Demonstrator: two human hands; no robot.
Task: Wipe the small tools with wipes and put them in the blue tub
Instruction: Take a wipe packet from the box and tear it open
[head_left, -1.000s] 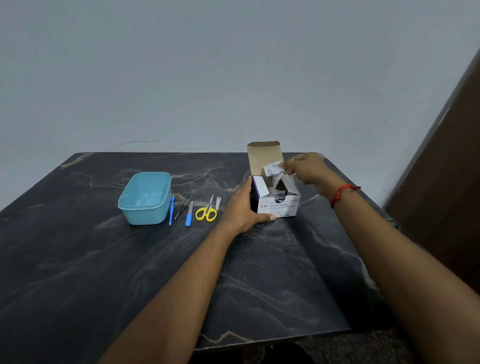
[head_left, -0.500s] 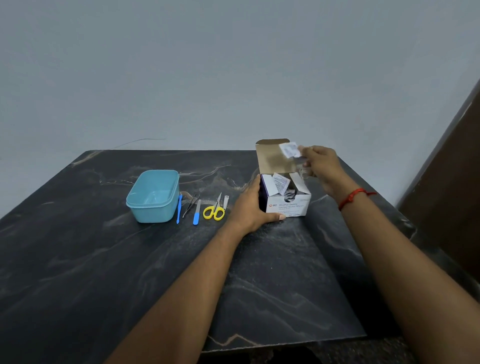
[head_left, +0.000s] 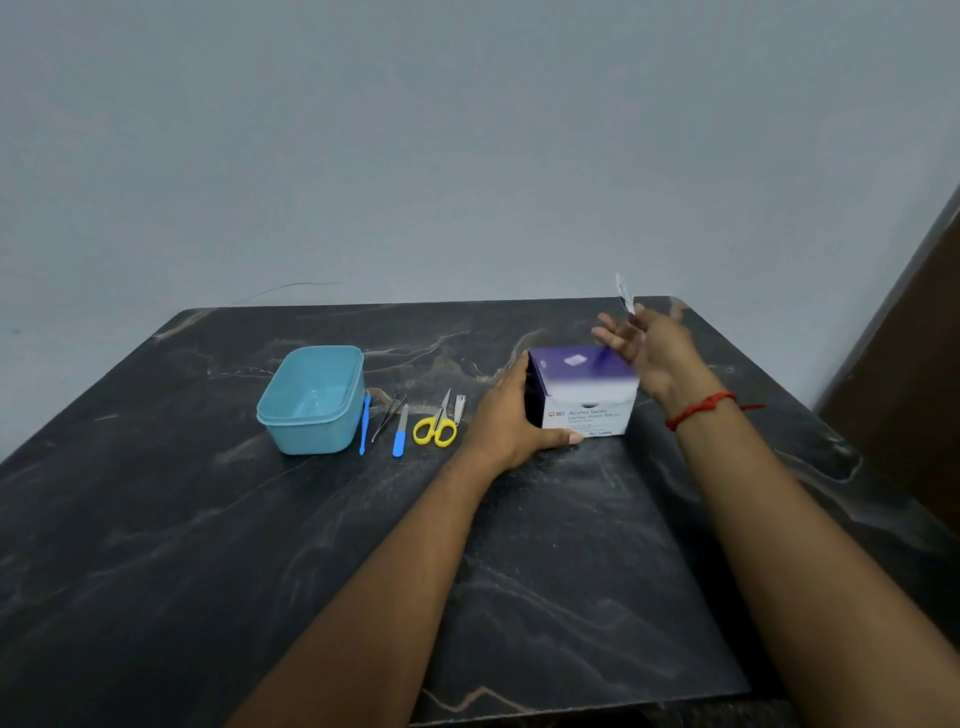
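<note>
Dark marble-patterned table (head_left: 156, 519) stands against a plain grey wall (head_left: 467, 130), with a brown panel (head_left: 914, 364) past its right edge. Toward the far edge, right of centre, sits a white and purple cardboard box of alcohol swabs (head_left: 587, 410). Half a second ago its flap stood upright and loose packets showed inside; now the purple top lies flat and closed. The left hand (head_left: 511, 415) grips the box as before, fingers round the left side and thumb along the front bottom edge.

The right hand (head_left: 654, 348), a red thread bracelet (head_left: 701, 408) on its wrist, has moved from just above the flap toward the far right corner. It pinches a small white wipe packet (head_left: 623, 291) at the fingertips, seen edge-on and blurred, while the other fingers spread above the box.

Nothing else has shifted. The light blue plastic tub (head_left: 311, 436) stands left of centre near the far edge, nothing in it. Between the tub and the left hand the tools lie in a row on the table: a thin blue stick tool (head_left: 365, 423) touching the tub's wall, metal tweezers (head_left: 387, 415), a blue-handled nail file (head_left: 400, 434), yellow-handled scissors (head_left: 436, 428) and a small metal nail clipper (head_left: 459, 406).
</note>
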